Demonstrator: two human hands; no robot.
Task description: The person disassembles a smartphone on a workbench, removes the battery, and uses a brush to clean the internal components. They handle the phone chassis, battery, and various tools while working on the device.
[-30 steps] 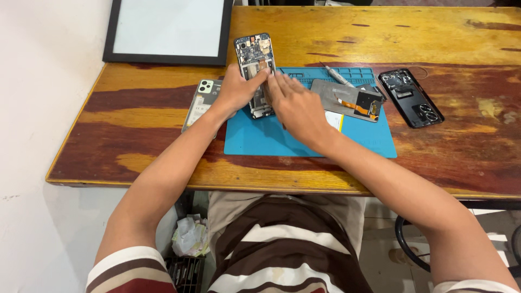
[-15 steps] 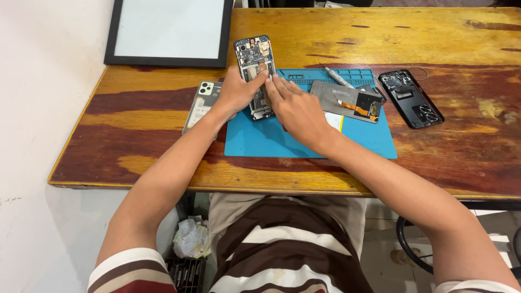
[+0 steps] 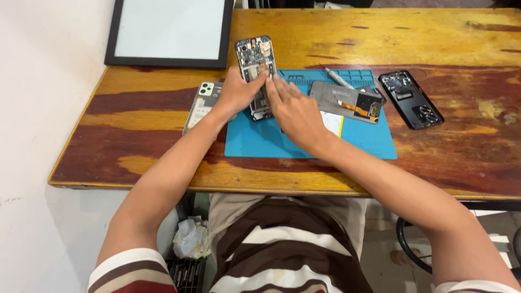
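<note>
Your left hand (image 3: 234,93) grips the opened phone (image 3: 256,70) by its left edge, just above the centre of the frame, over the top-left corner of the blue mat (image 3: 304,142). Your right hand (image 3: 296,111) lies open beside it, fingertips (image 3: 269,82) pressing on the phone's exposed insides (circuit board showing). A grey phone frame (image 3: 347,101) lies to the right on the mat.
</note>
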